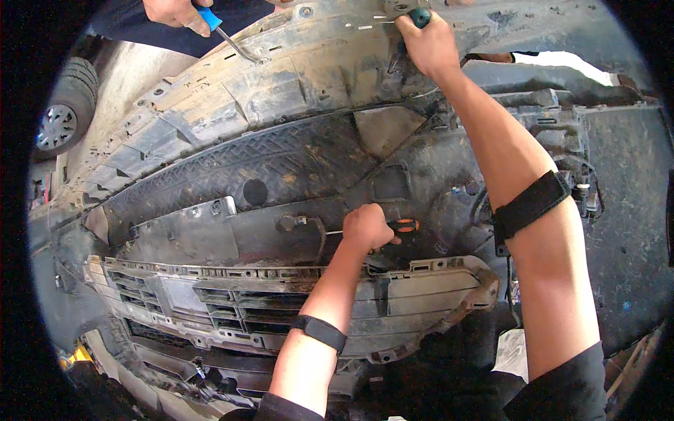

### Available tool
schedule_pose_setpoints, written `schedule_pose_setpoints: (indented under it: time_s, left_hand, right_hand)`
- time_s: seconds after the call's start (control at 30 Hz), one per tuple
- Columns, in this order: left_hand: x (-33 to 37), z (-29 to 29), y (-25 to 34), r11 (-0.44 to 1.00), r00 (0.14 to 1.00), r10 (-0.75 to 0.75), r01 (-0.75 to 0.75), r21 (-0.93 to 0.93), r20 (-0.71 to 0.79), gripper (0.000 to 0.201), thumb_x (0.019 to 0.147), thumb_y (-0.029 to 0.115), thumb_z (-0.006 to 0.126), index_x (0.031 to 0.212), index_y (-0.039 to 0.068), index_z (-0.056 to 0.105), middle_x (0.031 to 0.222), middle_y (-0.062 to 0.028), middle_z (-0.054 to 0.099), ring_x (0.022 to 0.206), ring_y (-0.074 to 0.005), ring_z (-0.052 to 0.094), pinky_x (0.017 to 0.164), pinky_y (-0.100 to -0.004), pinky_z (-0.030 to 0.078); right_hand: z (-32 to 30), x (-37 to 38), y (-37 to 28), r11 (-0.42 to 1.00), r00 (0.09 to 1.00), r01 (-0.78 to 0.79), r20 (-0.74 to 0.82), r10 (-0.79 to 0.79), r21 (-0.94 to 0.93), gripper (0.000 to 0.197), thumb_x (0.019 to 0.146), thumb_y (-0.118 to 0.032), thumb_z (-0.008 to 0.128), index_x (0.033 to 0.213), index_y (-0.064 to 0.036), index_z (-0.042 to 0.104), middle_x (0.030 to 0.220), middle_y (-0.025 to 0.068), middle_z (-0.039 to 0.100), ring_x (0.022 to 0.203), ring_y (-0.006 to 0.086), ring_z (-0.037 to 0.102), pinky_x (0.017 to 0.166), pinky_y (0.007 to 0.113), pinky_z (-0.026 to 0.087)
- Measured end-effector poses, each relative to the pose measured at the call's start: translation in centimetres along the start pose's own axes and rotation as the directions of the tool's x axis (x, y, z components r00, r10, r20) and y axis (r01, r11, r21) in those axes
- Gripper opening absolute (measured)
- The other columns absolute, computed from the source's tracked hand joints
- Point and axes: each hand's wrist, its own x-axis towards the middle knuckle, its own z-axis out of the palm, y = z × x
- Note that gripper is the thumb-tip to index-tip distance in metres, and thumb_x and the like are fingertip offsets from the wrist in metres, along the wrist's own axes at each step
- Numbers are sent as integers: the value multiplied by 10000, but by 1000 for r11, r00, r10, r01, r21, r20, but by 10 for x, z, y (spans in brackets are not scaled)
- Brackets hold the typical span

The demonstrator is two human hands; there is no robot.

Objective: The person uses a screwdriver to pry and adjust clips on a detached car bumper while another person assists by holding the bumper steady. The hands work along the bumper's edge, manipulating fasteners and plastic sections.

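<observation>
My left hand [368, 227] is closed around a screwdriver with an orange and black handle [405, 225]. The metal shaft sticks out on the hand's left side, over the dark inner face of a large car bumper [309, 151]. Farther off, my right hand [430, 48] grips a green-handled screwdriver [420, 17] at the bumper's dusty far flange [295, 59]. Its thin shaft points left, and I cannot tell whether the tip touches the flange. A dirty slatted grille [239, 303] lies across the near side, beneath my left forearm.
At the far left, another person's hand [179, 14] holds a blue-handled tool [208, 19], its bent metal end at the flange. A car wheel [62, 116] stands at the left edge. Wiring and a connector [584, 189] lie beyond my right forearm.
</observation>
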Motion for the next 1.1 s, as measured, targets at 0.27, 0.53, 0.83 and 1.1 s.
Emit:
schedule_pose_setpoints:
  time_s: [0.27,0.53,0.83,1.1]
  left_hand:
    - [2,1,-3,998,999,-5,8,-54,44,324,657,330,828,649,28,709,600,-64,675,566,-190,672,670,-329,547]
    - [-1,2,-2,1000,1000,1,-1,-31,-16,310,640,330,837,621,51,703,586,-54,664,585,-194,666,653,-331,530]
    - [-1,-1,-1,1000,999,-24,25,14,-47,318,658,346,828,614,58,700,593,-38,668,590,-182,666,653,-322,527]
    - [-1,-1,-1,999,999,-38,38,-35,6,308,672,333,820,611,57,699,595,-39,672,552,-166,659,636,-310,529]
  right_hand:
    - [0,-6,-4,1000,999,23,-40,-23,-10,405,793,-375,613,904,14,604,812,218,634,778,349,616,748,409,476]
    - [-2,-8,-8,1000,1000,21,-22,-21,1,425,805,-394,618,929,11,604,828,223,645,797,378,612,763,418,476]
    - [4,-1,-3,999,999,33,-21,-33,4,425,804,-385,615,967,8,605,888,249,643,887,413,611,793,443,483]
    - [1,-3,-6,1000,1000,3,-8,-3,6,413,802,-378,607,951,7,605,872,256,639,872,421,613,783,453,481]
